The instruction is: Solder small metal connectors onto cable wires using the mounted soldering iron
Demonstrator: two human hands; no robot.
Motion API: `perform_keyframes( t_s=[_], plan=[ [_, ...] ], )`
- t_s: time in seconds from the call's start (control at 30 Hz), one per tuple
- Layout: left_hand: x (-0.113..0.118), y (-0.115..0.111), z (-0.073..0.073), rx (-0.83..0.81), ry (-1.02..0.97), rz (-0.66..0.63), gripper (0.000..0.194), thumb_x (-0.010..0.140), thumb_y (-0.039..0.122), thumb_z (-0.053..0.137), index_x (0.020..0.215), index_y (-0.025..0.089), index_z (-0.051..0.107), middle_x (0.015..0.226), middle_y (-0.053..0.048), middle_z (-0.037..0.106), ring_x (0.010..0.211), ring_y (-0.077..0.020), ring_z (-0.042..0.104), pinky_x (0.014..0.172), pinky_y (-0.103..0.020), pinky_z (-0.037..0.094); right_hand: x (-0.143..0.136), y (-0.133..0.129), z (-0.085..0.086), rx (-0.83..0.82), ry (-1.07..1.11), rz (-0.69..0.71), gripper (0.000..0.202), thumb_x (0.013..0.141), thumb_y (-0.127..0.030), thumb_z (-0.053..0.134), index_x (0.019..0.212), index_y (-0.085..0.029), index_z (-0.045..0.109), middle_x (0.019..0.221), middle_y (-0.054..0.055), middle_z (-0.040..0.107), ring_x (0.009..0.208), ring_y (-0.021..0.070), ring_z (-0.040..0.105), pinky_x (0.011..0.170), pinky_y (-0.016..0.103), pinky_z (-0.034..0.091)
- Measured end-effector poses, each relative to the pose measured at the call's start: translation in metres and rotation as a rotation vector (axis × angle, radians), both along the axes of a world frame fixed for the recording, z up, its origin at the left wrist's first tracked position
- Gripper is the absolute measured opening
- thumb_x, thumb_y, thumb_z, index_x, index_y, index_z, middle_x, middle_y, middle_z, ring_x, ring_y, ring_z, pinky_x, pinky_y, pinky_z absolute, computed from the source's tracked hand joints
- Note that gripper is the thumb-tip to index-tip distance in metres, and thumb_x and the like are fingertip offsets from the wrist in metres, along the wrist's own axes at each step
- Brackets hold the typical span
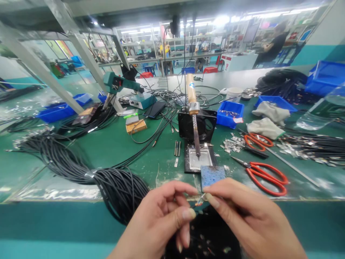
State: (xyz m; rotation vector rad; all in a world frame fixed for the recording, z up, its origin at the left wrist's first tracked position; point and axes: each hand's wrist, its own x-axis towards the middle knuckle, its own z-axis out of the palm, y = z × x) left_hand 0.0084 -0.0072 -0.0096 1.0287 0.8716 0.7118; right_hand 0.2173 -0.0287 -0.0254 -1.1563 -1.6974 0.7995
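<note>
My right hand (242,212) is closed in a pinch, thumb against forefinger, on a small metal connector (201,200) with an orange-coloured wire end at its tip. Just left of it, my left hand (167,216) has loosely curled fingers, with thumb and forefinger apart beside the connector. Nothing shows clearly between them. Beyond my fingertips lies a blue sponge (212,176). Behind it a wooden-handled soldering iron (192,97) points tip down over a square metal tray (201,158). Dark material with small bits on it lies below my hands, partly hidden.
A thick bundle of black cables (118,190) hangs over the bench edge at left. Red-handled pliers (266,178), loose metal pieces (234,143) and gloves (265,127) lie at right. A black fan (208,124) and a blue bin (230,113) stand behind. People work in the background.
</note>
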Motion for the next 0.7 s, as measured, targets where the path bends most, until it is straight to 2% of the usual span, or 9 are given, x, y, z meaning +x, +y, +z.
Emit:
perform_keyframes(
  t_s=[0.17, 0.4, 0.7],
  plan=[
    [-0.0032, -0.0011, -0.0063, 0.02, 0.0, 0.026, 0.022, 0.092, 0.031, 0.075, 0.112, 0.023, 0.075, 0.074, 0.001, 0.066, 0.048, -0.0064, 0.06, 0.046, -0.014, 0.049, -0.0025, -0.0009, -0.002, -0.089, 0.009, 0.003, 0.019, 0.1, -0.024, 0.062, 0.112, -0.031, 0.075, 0.094, -0.005, 0.076, 0.082, 0.0084, 0.071, 0.074, 0.016, 0.054],
    [-0.004, -0.001, -0.0072, 0.06, 0.075, 0.025, 0.019, 0.095, 0.03, 0.071, 0.11, 0.021, 0.077, 0.058, 0.001, 0.066, 0.049, -0.009, 0.058, 0.05, -0.017, 0.05, -0.0036, -0.0016, -0.0001, -0.131, 0.003, -0.004, 0.02, 0.1, -0.027, 0.058, 0.108, -0.027, 0.077, 0.092, -0.001, 0.078, 0.079, 0.0134, 0.073, 0.072, 0.022, 0.056],
    [-0.0028, -0.0011, -0.0084, 0.016, 0.01, 0.092, 0.014, 0.09, 0.027, 0.076, 0.101, 0.019, 0.081, 0.06, -0.002, 0.072, 0.05, -0.0106, 0.064, 0.052, -0.018, 0.053, -0.005, -0.0021, 0.0, -0.133, 0.013, -0.021, 0.018, 0.1, -0.027, 0.059, 0.106, -0.029, 0.076, 0.093, -0.004, 0.077, 0.081, 0.01, 0.072, 0.073, 0.018, 0.054]
  ],
)
